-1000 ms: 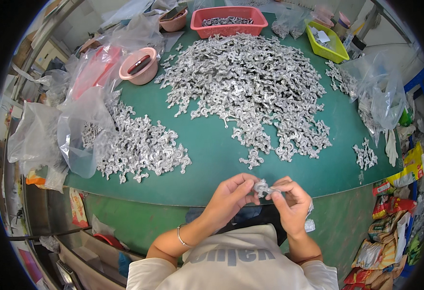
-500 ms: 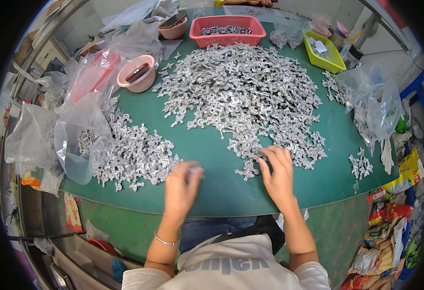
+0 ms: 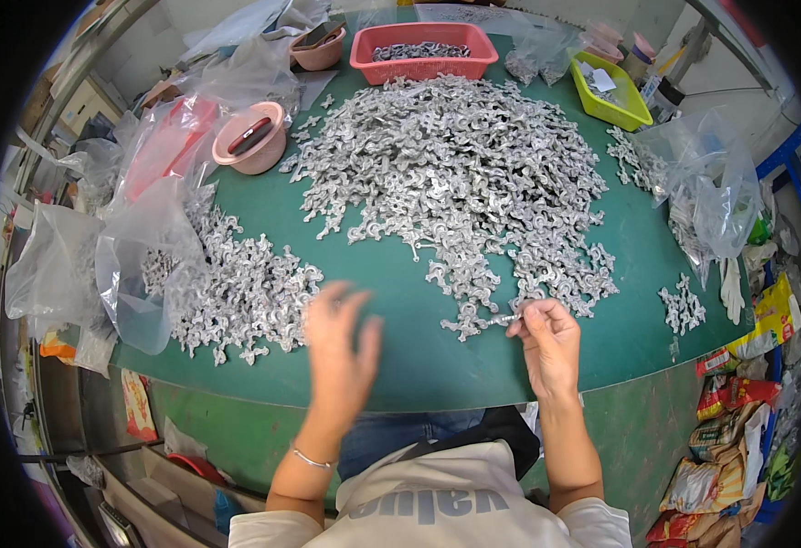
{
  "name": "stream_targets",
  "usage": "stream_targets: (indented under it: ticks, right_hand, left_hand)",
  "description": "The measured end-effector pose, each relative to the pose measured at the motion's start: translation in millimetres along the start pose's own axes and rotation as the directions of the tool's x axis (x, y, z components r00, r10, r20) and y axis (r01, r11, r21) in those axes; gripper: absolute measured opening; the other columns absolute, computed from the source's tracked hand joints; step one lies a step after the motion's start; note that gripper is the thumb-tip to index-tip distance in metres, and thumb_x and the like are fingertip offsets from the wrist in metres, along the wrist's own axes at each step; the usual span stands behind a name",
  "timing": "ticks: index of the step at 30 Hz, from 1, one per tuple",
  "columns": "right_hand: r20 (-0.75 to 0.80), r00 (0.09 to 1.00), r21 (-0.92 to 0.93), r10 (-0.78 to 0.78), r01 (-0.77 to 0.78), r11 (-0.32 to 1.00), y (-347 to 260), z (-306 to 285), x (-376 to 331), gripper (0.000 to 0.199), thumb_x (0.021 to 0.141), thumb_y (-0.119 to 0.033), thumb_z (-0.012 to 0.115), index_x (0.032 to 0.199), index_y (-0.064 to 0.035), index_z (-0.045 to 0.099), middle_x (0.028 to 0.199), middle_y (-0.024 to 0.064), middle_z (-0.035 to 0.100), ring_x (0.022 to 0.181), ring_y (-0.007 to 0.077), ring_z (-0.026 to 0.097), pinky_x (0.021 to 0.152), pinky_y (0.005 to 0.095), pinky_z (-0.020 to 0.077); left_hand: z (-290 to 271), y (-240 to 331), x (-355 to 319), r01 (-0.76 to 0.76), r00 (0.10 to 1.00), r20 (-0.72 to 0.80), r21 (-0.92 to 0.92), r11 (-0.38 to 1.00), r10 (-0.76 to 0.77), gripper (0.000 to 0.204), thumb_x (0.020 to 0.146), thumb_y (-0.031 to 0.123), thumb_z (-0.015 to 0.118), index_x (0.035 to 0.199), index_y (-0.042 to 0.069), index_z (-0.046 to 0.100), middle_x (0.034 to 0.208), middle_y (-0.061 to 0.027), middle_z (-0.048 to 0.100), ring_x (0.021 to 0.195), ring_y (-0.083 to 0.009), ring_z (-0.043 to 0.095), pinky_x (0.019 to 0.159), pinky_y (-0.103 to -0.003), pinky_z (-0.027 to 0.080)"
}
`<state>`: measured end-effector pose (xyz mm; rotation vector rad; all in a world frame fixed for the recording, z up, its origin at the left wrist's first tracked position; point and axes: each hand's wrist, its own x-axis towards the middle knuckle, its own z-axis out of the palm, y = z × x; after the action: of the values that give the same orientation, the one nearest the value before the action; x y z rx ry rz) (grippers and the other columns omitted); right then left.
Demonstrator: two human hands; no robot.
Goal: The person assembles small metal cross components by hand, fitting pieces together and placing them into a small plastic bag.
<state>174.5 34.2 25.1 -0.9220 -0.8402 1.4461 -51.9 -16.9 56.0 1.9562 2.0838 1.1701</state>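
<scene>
A large heap of small grey metal castings with rounded lobes (image 3: pixel 455 164) covers the middle of the green table (image 3: pixel 400 365). At its near edge my right hand (image 3: pixel 551 347) pinches one metal casting (image 3: pixel 504 320) between thumb and fingers, holding it edge-on just above the tabletop. My left hand (image 3: pixel 338 347), partly blurred, is beside a smaller pile of the same castings (image 3: pixel 249 301) on the left. Its fingers are spread apart, and I see nothing in them.
A pink basket (image 3: pixel 423 68) of parts stands behind the heap, with a yellow-green basket (image 3: pixel 610 96) to its right. A pink bowl (image 3: pixel 252 151) holds a dark red object. Clear plastic bags (image 3: pixel 144 274) crowd the left; another bag (image 3: pixel 711 192) lies right, near a small casting cluster (image 3: pixel 683 306).
My right hand has drawn back slightly from the heap and turned, now with a casting in its fingers. My left hand has moved slightly left toward the smaller pile, its fingers spreading.
</scene>
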Motion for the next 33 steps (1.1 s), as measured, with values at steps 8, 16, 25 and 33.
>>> stream_targets:
  ticks: [8, 16, 25, 33]
  right_hand:
    - [0.054, 0.98, 0.224, 0.192, -0.199, 0.954, -5, 18, -26, 0.01, 0.083, -0.008, 0.058, 0.081, -0.0006, 0.053, 0.07, 0.0063, 0.058, 0.058, 0.0143, 0.056, 0.055, 0.0245, 0.0454]
    - [0.076, 0.997, 0.016, 0.034, -0.036, 0.999, -16, 28, -32, 0.012, 0.083, -0.007, 0.058, 0.087, 0.0037, 0.054, 0.071, 0.0114, 0.059, 0.06, 0.0161, 0.059, 0.052, 0.025, 0.0467]
    - [0.154, 0.987, -0.179, 0.048, -0.02, 0.984, -20, 23, -39, 0.01, 0.084, -0.006, 0.057, 0.083, 0.0042, 0.055, 0.071, 0.012, 0.061, 0.058, 0.0132, 0.058, 0.051, 0.0222, 0.0455]
    - [0.139, 0.989, -0.191, 0.043, -0.016, 0.981, -20, 26, -39, 0.013, 0.084, -0.009, 0.057, 0.08, 0.0028, 0.055, 0.067, 0.0104, 0.061, 0.055, 0.0122, 0.057, 0.049, 0.0217, 0.0445]
  left_hand:
    - [29, 54, -13, 0.186, 0.954, 0.296, -0.711, 0.678, 0.049, 0.024, 0.072, -0.01, 0.062, 0.095, -0.005, 0.06, 0.095, -0.0119, 0.057, 0.081, -0.0159, 0.058, 0.074, -0.024, 0.05]
    - [32, 46, -13, 0.496, 0.869, 0.478, -0.836, 0.234, -0.131, 0.015, 0.077, -0.009, 0.059, 0.091, -0.009, 0.058, 0.094, -0.012, 0.057, 0.082, -0.0154, 0.058, 0.076, -0.025, 0.05]
    - [32, 43, -17, 0.52, 0.853, 0.494, -0.834, 0.186, -0.167, 0.009, 0.083, 0.003, 0.058, 0.085, -0.006, 0.058, 0.077, -0.0076, 0.06, 0.068, -0.011, 0.056, 0.063, -0.022, 0.046]
    - [30, 42, -13, 0.616, 0.783, 0.599, -0.784, 0.078, -0.169, 0.014, 0.084, 0.01, 0.058, 0.083, -0.004, 0.058, 0.074, -0.0065, 0.06, 0.064, -0.0105, 0.055, 0.061, -0.023, 0.045]
